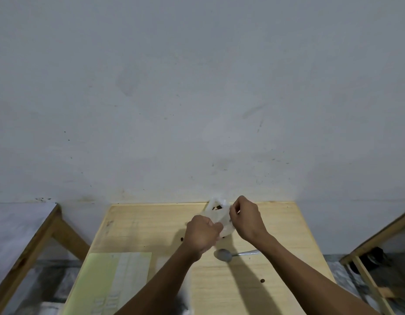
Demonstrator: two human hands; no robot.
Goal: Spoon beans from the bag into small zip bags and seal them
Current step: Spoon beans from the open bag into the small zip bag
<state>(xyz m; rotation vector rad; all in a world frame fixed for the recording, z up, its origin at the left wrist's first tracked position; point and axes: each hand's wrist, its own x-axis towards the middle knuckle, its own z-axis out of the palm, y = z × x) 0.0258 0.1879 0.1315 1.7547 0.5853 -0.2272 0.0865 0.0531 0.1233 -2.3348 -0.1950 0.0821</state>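
Left hand (202,233) gripping the small zip bag's (219,214) near-left edge | right hand (245,218) pinching its right edge | bag being held between both hands over the table (276,223), mouth uppermost | spoon (228,255) lying idle just nearer, handle pointing right, right hand likely closer.

Bare table (276,226) lay open to the right of the small plastic bag (220,214), and more to its left, up to the wall (197,110) just behind. Nearer the person, a spoon (228,255) lay crosswise, a pale green sheet (106,280) covered the near left, and two stray beans (262,280) dotted the wood.
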